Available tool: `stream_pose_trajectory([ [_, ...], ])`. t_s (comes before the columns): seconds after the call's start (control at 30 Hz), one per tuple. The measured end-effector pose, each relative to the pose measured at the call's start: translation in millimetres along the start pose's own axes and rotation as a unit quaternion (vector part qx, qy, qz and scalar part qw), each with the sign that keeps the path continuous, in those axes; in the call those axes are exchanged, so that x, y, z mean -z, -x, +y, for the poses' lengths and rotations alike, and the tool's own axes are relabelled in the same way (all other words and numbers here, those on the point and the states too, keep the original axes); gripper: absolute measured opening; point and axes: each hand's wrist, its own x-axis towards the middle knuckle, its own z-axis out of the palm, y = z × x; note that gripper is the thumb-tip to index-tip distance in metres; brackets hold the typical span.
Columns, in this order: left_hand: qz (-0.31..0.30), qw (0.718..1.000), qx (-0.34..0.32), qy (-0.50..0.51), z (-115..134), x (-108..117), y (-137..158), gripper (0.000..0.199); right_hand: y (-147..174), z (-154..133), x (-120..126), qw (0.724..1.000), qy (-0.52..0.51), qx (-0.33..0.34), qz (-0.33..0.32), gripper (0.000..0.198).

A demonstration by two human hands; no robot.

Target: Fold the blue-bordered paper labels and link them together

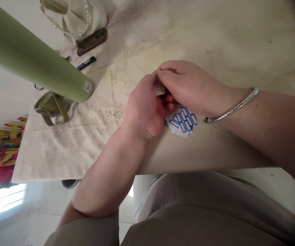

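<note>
My left hand [143,106] and my right hand [184,80] meet above the table, fingertips together. Between them shows a small white paper piece [159,89], partly hidden by the fingers. My left fingers curl round it from the left; the right thumb and fingers pinch at its upper edge. Just below the hands lies a loose pile of small white paper labels with blue borders [182,120]. A silver bangle [236,110] circles my right wrist.
A tall green bottle [42,61] stands at the left, beside a green bottle lid with a loop [53,108]. Behind are a black marker [86,63], a dark phone [92,41] and a cream bag with a pearl strap [96,15]. A pale cloth [60,153] covers the table.
</note>
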Motion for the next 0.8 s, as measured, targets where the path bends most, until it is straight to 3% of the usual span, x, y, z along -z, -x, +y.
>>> stream_pose_trajectory([
  [0.47, 0.021, 0.998, 0.015, 0.06, 0.3, -2.8, 8.4, 0.017, 3.5, -6.6, -1.4, 0.997, 0.072, -0.012, 0.021, 0.023],
  [0.8, 0.033, 0.998, -0.018, 0.045, -0.2, -7.5, 21.9, 0.019, 8.5, -8.7, -2.3, 0.997, 0.079, 0.006, 0.019, 0.026],
])
